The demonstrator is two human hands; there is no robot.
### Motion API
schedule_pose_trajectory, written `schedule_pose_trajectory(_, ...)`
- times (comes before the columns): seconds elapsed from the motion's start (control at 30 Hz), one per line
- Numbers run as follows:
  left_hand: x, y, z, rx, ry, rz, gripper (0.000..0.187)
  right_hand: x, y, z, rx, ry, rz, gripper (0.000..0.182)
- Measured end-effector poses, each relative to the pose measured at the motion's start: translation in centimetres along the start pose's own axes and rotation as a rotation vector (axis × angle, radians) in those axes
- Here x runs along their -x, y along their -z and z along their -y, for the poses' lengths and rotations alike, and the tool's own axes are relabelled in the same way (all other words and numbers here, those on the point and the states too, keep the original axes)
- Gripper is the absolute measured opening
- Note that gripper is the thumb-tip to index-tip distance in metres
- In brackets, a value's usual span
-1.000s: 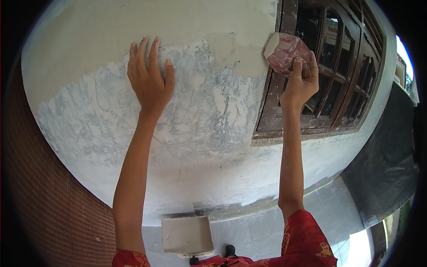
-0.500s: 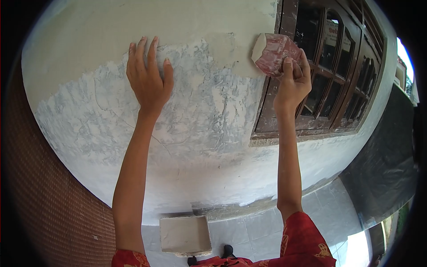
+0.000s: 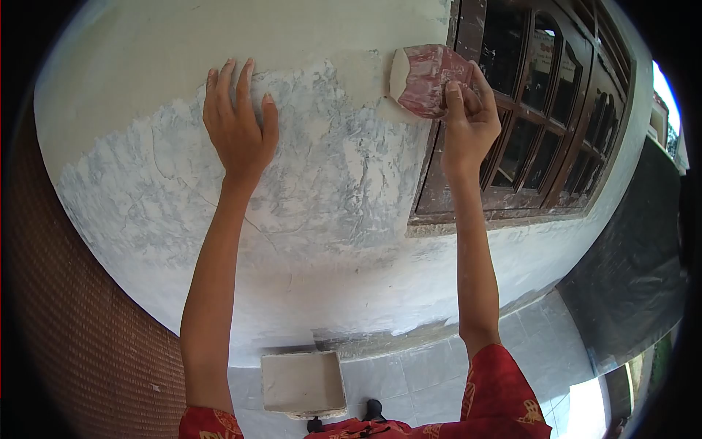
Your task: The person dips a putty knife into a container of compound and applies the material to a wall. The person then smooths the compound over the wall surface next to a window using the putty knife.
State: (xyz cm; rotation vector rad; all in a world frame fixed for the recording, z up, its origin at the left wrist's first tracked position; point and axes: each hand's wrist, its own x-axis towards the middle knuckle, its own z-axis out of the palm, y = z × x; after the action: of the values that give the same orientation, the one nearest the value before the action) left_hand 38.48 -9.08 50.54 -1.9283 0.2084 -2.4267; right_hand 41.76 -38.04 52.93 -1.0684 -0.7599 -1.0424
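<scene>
The left hand lies flat on the patchy wall, fingers spread and holding nothing. At its three o'clock, the right hand is clamped on a red scraper, whose pale edge presses the plaster just beside the brown window frame. A grey tray sits on the tiled floor at six o'clock.

Right hand presses trowel on wall.
</scene>
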Motion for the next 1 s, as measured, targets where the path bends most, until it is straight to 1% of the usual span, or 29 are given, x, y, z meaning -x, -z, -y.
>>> schedule_pose_trajectory(0.03,0.0,0.0,0.1,0.012,0.0,-0.014,0.048,0.2,-0.3,-0.5,0.002,-0.001,-0.001,0.046)
schedule_pose_trajectory(0.1,-0.1,0.0,0.1,0.016,0.003,-0.01,0.048,0.3,-1.0,-1.1,0.148,0.067,0.078,0.046)
schedule_pose_trajectory(0.13,-0.1,0.1,0.1,0.018,0.011,-0.007,0.048,0.1,-0.3,-0.9,0.133,0.028,0.029,0.045)
schedule_pose_trajectory(0.17,-0.1,0.2,0.1,0.012,0.008,-0.011,0.048,-0.4,0.9,-1.0,0.126,0.03,0.031,0.045)
schedule_pose_trajectory(0.23,-0.1,0.3,-0.2,-0.018,0.01,0.022,0.048,-1.4,2.8,-1.0,0.066,0.032,-0.207,0.045)
schedule_pose_trajectory(0.37,-0.1,0.2,-0.4,-0.029,-0.004,0.032,0.048,-1.5,2.0,0.0,-0.022,0.052,-0.254,0.044)
schedule_pose_trajectory(0.43,-0.1,0.2,-0.2,-0.011,0.001,0.004,0.048,-0.8,-1.1,0.6,0.028,0.038,0.026,0.043)
schedule_pose_trajectory(0.47,-0.1,0.2,-0.2,-0.009,-0.002,0.007,0.048,-0.8,-2.1,0.4,0.028,0.036,0.021,0.043)
schedule_pose_trajectory(0.53,-0.1,0.1,0.1,-0.005,-0.004,-0.007,0.048,-1.2,-3.9,0.0,0.257,0.236,0.18,0.042)
schedule_pose_trajectory(0.57,-0.1,0.1,0.1,-0.009,-0.007,-0.009,0.048,-1.7,-3.8,-0.1,0.252,0.237,0.179,0.042)
schedule_pose_trajectory(0.63,-0.1,0.2,-0.1,-0.027,0.009,0.011,0.048,-3.4,-2.7,-0.2,0.323,0.221,0.018,0.042)
schedule_pose_trajectory(0.67,-0.1,0.2,-0.2,-0.031,0.011,0.008,0.048,-4.2,-1.9,-0.6,0.176,0.186,-0.033,0.041)
schedule_pose_trajectory(0.7,0.0,0.2,-0.3,-0.034,0.011,0.011,0.049,-4.4,-1.8,-0.2,0.174,0.187,-0.029,0.041)
schedule_pose_trajectory(0.77,-0.1,0.3,-0.2,-0.035,0.01,0.015,0.049,-4.6,-1.5,0.6,0.099,0.23,-0.116,0.04)
schedule_pose_trajectory(0.8,-0.1,0.3,-0.2,-0.027,0.01,0.012,0.049,-3.9,-2.3,1.3,0.056,0.189,-0.028,0.04)
schedule_pose_trajectory(0.83,-0.1,0.3,-0.2,-0.016,0.01,0.009,0.049,-3.2,-3.4,1.4,0.063,0.186,-0.031,0.04)
schedule_pose_trajectory(0.9,-0.1,0.2,-0.1,0.001,0.017,0.01,0.049,-2.4,-5.1,1.4,0.152,0.153,0.251,0.042)
schedule_pose_trajectory(0.93,0.0,0.2,0.0,0.008,0.023,0.005,0.05,-2.5,-5.0,1.3,0.154,0.152,0.25,0.042)
schedule_pose_trajectory(1.0,0.1,0.2,0.1,0.009,0.021,0.004,0.05,-2.9,-5.0,0.8,0.393,0.277,0.184,0.042)
